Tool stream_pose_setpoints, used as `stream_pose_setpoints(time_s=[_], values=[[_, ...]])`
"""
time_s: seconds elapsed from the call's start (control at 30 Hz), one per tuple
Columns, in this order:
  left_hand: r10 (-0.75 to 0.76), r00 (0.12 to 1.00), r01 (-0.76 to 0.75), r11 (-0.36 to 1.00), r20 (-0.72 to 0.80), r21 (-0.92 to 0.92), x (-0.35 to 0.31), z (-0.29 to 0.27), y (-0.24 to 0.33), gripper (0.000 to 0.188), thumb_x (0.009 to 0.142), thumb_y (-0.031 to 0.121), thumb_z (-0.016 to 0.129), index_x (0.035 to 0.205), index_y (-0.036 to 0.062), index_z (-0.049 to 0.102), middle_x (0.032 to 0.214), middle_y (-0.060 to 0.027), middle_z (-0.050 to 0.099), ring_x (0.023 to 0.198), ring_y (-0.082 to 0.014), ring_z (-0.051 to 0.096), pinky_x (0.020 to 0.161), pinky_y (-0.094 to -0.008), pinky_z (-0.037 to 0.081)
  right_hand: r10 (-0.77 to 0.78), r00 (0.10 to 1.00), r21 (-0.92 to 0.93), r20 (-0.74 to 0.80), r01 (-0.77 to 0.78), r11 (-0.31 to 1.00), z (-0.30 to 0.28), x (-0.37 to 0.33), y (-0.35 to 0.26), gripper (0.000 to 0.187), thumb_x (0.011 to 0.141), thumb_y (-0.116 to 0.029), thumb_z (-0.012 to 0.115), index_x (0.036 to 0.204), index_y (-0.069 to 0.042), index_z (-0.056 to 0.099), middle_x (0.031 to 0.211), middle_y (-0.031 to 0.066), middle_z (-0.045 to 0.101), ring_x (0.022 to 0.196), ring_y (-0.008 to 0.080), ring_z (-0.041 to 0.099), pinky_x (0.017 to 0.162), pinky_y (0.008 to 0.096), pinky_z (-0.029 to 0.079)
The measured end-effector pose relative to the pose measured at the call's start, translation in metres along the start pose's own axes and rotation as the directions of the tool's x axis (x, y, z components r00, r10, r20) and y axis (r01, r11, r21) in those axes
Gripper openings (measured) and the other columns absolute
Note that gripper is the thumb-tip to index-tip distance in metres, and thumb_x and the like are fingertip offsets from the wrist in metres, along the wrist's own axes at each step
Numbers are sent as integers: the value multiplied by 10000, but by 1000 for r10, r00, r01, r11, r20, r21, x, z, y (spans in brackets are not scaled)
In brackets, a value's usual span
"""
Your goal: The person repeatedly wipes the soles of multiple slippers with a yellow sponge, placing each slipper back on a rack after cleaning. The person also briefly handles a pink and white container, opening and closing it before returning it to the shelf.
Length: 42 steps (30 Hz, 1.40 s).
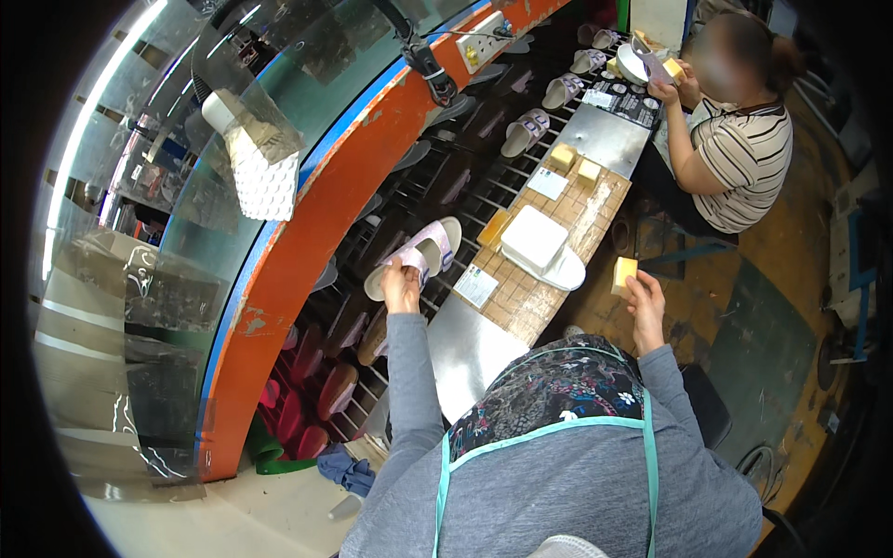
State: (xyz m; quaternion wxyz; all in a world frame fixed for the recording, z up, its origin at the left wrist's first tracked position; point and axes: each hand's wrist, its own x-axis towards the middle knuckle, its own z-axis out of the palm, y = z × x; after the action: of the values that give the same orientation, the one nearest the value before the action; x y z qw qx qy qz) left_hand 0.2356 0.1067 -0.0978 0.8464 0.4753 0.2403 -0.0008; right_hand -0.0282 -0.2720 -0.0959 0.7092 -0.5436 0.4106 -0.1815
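My left hand (402,286) has its fingers closed on the near one of two pale pink sandals (415,260) with buckled straps, over the rods of the conveyor rack. The far sandal lies right beside it. My right hand (647,305) is raised off the right side of the narrow work board, pinching a pale yellow sponge block (625,276). Between my hands, on the board (521,305), stands a white square tub (535,236) with a rounded white dish (564,271) at its near side. A flat orange-yellow sponge (494,229) lies left of the tub.
Two yellow sponge blocks (563,156) sit farther up the board, near paper labels (547,183). More pale sandals (526,132) line the conveyor. An orange machine edge (279,288) curves along the left. At the far right a co-worker (739,163) handles a sandal and a sponge.
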Motion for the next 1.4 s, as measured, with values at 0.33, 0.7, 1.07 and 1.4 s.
stream_pose_setpoints(time_s=[0.33, 0.7, 1.07, 1.4], values=[[-162, 976, 175, 981, 147, -81, 119, 112, -103, 126, 922, 142, 645, 1018, 95, 579, 947, -56, 641, 785, -173, 631, 618, -289, 543, -177, 979, 97, -98, 187, 978, -36, 11, -32, 421, 862, -243, 715, 1230, -102, 566, 940, -13, 665, 783, 52, 549, 651, 211, 367], [-159, 984, -5, 434, 82, 901, 131, 131, -155, 257, 851, 289, 702, 974, 66, 672, 910, -104, 692, 797, -217, 673, 710, -326, 540, -216, 960, 68, -178, 231, 971, -67, 24, -27, 334, 899, -199, 666, 1207, -97, 584, 1004, -14, 652, 828, 55, 561, 609, 194, 358], [89, 967, -253, 466, 240, 848, -29, 50, -34, 379, 853, 425, 708, 925, 56, 757, 768, -78, 706, 762, -156, 654, 711, -315, 504, -213, 735, -37, 644, 307, 951, 43, 49, -15, 420, 840, -23, 728, 1205, 18, 524, 1018, 125, 656, 865, 146, 632, 775, 274, 517], [557, 737, -347, 798, -383, 492, -338, -191, 32, 331, 929, 278, 659, 1066, -18, 715, 961, -67, 723, 833, -122, 630, 774, -268, 491, -126, 113, -84, 986, 973, 217, 137, 15, 27, 497, 765, -240, 769, 1188, -67, 573, 1004, 238, 636, 873, 421, 629, 756, 476, 501]])
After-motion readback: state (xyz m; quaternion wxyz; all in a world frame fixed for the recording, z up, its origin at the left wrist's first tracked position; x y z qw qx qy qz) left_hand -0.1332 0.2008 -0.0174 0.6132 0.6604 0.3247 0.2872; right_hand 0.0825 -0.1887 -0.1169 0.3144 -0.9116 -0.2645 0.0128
